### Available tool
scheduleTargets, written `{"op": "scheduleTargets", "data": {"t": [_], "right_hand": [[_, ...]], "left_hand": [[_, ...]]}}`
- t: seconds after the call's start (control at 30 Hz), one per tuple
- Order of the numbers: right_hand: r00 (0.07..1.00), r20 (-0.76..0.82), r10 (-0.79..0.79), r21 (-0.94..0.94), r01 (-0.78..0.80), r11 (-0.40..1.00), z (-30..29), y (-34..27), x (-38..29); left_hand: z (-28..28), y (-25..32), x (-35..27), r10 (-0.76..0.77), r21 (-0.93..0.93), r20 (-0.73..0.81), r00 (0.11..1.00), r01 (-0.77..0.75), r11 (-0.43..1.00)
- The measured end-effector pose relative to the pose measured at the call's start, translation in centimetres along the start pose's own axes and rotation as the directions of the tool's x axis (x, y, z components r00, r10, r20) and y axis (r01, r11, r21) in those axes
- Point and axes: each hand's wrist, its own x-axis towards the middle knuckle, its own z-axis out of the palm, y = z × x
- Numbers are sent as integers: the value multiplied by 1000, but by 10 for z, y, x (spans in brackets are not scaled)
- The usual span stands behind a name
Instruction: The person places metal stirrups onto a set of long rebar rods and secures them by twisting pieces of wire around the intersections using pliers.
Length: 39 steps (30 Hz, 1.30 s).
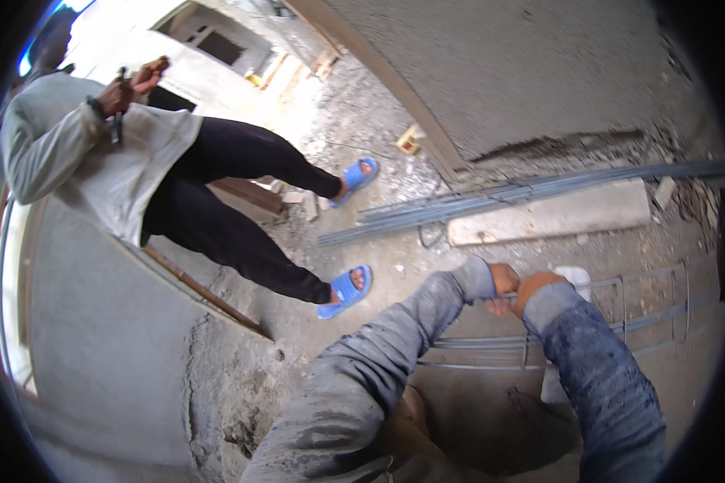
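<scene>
A long cage of steel reinforcing bars (625, 309) with thin cross ties lies low in front of me, and a pale block (574, 281) shows beneath it. Both hands meet at the cage's upper bar. My left hand (503, 285) is closed around that bar, with some fingers below it. Right beside it, my right hand (534, 288) is bent over the same bar; the sleeve and wrist hide its fingers, so its hold cannot be told. Pliers or a similar dark tool (516, 398) may lie on the floor under the cage, in shadow.
A co-worker (103, 139) stands at the left in blue sandals, holding a dark tool. Loose steel bars (459, 205) lie beside a pale plank (550, 212). A yellow and red box (408, 140) sits near the wall opening. Rubble borders the rough walls.
</scene>
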Motion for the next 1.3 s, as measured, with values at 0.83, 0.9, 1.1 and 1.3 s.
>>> {"op": "scheduleTargets", "data": {"t": [0.83, 0.9, 1.1, 1.3], "right_hand": [[970, -237, 57, 85, -38, 996, 46, -9, -4], [977, -213, 29, 80, -12, 997, 43, 3, -6], [984, -145, -99, 105, 115, 988, 40, -5, 3], [979, -164, -120, 120, 141, 983, 46, 18, -6]], "left_hand": [[-25, -65, 43, 422, -17, 142, 896, -424, 906], [-19, -54, 50, 443, -53, 133, 887, -440, 897], [-27, -50, 14, 72, -276, -26, 997, -76, 958], [2, -7, 10, -60, -478, -205, 977, -46, 877]]}}
